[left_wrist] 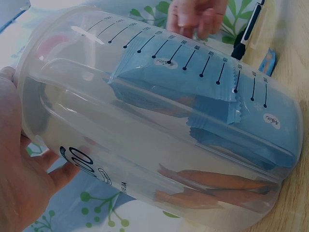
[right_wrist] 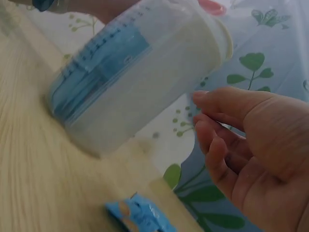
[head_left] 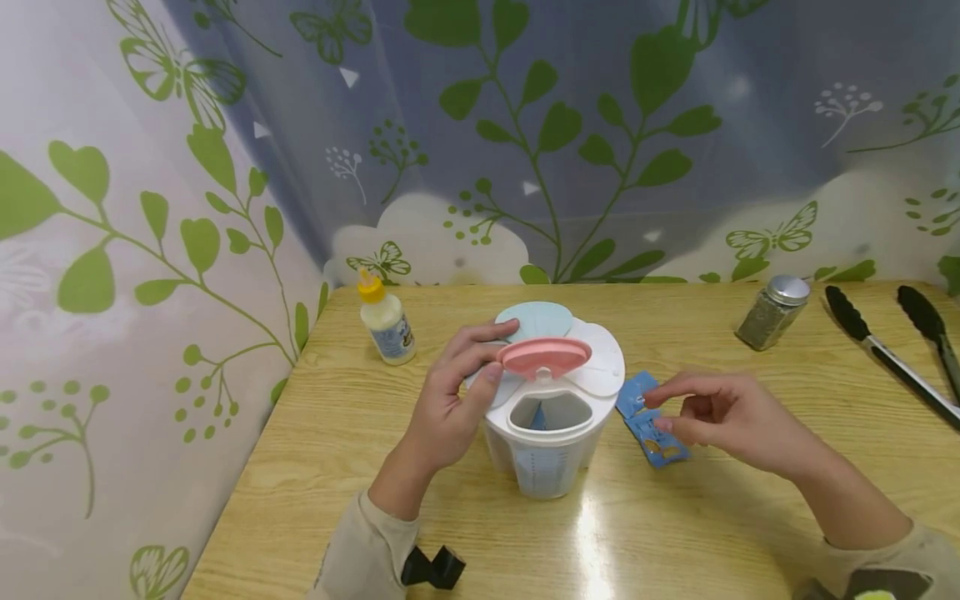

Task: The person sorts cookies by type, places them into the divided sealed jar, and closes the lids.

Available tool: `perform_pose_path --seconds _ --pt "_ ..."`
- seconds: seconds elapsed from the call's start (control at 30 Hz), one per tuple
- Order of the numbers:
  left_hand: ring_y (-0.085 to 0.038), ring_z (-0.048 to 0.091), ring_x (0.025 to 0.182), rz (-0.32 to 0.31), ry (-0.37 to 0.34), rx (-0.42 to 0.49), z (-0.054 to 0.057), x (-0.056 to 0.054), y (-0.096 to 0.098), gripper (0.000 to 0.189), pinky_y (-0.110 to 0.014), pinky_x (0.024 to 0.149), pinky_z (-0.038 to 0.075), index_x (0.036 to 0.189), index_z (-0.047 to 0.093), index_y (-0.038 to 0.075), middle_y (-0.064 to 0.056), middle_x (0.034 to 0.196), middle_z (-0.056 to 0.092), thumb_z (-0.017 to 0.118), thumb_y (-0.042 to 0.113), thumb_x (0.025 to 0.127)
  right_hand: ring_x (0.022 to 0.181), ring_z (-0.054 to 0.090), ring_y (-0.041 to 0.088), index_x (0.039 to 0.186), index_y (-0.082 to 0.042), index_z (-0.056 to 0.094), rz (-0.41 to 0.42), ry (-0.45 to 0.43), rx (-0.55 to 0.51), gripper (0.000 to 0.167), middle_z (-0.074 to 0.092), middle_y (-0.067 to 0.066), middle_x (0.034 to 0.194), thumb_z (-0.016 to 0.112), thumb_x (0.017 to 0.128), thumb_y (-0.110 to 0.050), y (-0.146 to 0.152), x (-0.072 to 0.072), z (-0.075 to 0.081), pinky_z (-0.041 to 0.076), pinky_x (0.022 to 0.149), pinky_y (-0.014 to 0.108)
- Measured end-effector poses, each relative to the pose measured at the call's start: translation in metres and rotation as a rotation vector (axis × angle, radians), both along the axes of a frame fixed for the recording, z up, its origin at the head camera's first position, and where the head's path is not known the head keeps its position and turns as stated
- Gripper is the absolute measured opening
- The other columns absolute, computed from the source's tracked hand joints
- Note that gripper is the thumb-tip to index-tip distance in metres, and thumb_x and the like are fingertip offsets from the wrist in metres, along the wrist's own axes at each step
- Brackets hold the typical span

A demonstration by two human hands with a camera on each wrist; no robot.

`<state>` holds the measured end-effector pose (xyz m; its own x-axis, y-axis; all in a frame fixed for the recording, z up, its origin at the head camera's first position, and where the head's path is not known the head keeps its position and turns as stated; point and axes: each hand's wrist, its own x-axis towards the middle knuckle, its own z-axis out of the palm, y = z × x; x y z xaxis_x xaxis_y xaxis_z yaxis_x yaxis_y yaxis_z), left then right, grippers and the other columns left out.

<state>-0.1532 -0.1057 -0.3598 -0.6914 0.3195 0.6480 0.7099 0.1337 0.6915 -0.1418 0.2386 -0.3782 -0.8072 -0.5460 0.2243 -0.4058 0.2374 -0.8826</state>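
A clear plastic storage container (head_left: pixel 545 467) with a white petal-shaped lid (head_left: pixel 600 367) stands upright on the table. Its pink flap (head_left: pixel 543 357) is raised over the front opening, and a pale blue flap (head_left: pixel 536 321) lies at the back. My left hand (head_left: pixel 457 400) holds the lid's left side, thumb and index fingertips at the pink flap. Through the wall, blue packets (left_wrist: pixel 159 72) and narrow brown-orange packets (left_wrist: pixel 217 181) show inside. Loosely curled and holding nothing, my right hand (head_left: pixel 720 417) hovers over blue packets (head_left: pixel 654 437) lying right of the container.
A squeeze bottle (head_left: pixel 392 329) with a yellow cap stands at the back left. At the back right are a glass jar (head_left: pixel 772 315) with a silver lid and black-tipped tongs (head_left: pixel 900 367). A patterned curtain (head_left: pixel 585 192) hangs behind the table.
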Motion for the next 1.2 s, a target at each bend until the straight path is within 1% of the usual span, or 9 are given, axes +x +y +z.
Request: perform_pose_path --seconds 0.17,0.33,0.43,0.6,0.73,0.87,1.03,1.17,1.2 --pt "-0.028 0.047 0.139 -0.005 0.006 0.001 0.000 0.000 0.000 0.029 -0.045 0.119 0.036 0.104 0.069 0.003 -0.015 0.137 0.058 0.046 0.021 0.104 0.053 0.048 0.010 0.116 -0.007 0.071 0.029 0.012 0.067 0.028 0.065 -0.001 0.075 0.070 0.089 0.002 0.008 -0.004 -0.016 0.040 0.042 0.026" --pt "-0.028 0.047 0.139 -0.003 0.003 -0.004 0.000 0.000 0.000 0.029 -0.045 0.119 0.036 0.104 0.069 0.004 -0.014 0.137 0.058 0.046 0.021 0.104 0.050 0.044 0.009 0.118 -0.002 0.068 0.051 -0.012 0.088 0.031 0.061 -0.001 0.069 0.073 0.087 -0.001 0.016 -0.007 -0.031 0.041 0.042 0.025" --pt "-0.027 0.047 0.139 -0.002 -0.002 -0.006 0.000 0.000 0.000 0.028 -0.045 0.119 0.036 0.104 0.069 0.004 -0.014 0.138 0.058 0.046 0.021 0.104 0.051 0.045 0.004 0.120 -0.003 0.067 0.047 -0.030 0.114 0.035 0.057 -0.002 0.063 0.075 0.086 -0.004 0.020 -0.008 -0.038 0.041 0.042 0.024" --pt "-0.027 0.047 0.139 0.001 -0.006 -0.007 0.000 0.000 0.000 0.028 -0.045 0.119 0.036 0.104 0.070 0.004 -0.014 0.138 0.058 0.046 0.020 0.103 0.052 0.046 -0.001 0.124 -0.003 0.064 0.059 -0.043 0.142 0.042 0.057 0.002 0.060 0.077 0.085 -0.007 0.026 -0.011 -0.050 0.041 0.042 0.022" --pt "-0.027 0.047 0.139 0.002 -0.005 -0.004 0.000 0.000 0.000 0.029 -0.045 0.119 0.035 0.104 0.070 0.004 -0.014 0.138 0.058 0.046 0.021 0.103 0.053 0.047 -0.003 0.126 -0.006 0.064 0.036 -0.051 0.191 0.046 0.056 -0.004 0.060 0.080 0.084 -0.012 0.027 -0.010 -0.058 0.042 0.043 0.022" --pt "-0.027 0.047 0.139 0.004 -0.004 -0.005 0.000 0.001 0.000 0.030 -0.045 0.119 0.035 0.104 0.070 0.003 -0.014 0.137 0.058 0.046 0.022 0.103 0.054 0.048 -0.002 0.125 -0.010 0.065 -0.013 -0.003 0.237 0.047 0.055 -0.011 0.062 0.082 0.082 -0.015 0.025 -0.008 -0.064 0.043 0.044 0.021" --pt "-0.027 0.047 0.139 0.003 -0.002 -0.003 0.000 0.001 0.000 0.029 -0.046 0.119 0.036 0.104 0.070 0.004 -0.014 0.137 0.058 0.047 0.022 0.104 0.054 0.048 -0.001 0.122 -0.012 0.067 -0.056 0.120 0.234 0.042 0.058 -0.010 0.072 0.081 0.082 -0.011 0.022 -0.005 -0.068 0.044 0.046 0.021" --pt "-0.027 0.048 0.138 -0.001 -0.003 0.000 0.001 0.001 0.000 0.029 -0.046 0.119 0.036 0.104 0.070 0.003 -0.014 0.137 0.058 0.047 0.022 0.104 0.058 0.049 -0.001 0.115 -0.016 0.071 -0.066 0.176 0.238 0.031 0.071 0.001 0.101 0.078 0.085 -0.009 0.019 -0.003 -0.068 0.045 0.048 0.020" --pt "-0.028 0.048 0.138 0.000 -0.003 0.001 0.001 0.001 0.000 0.030 -0.046 0.119 0.036 0.104 0.070 0.003 -0.014 0.137 0.058 0.047 0.022 0.104 0.062 0.053 -0.002 0.112 -0.018 0.072 -0.066 0.189 0.237 0.029 0.072 0.004 0.107 0.077 0.085 -0.008 0.018 -0.003 -0.068 0.046 0.050 0.020"
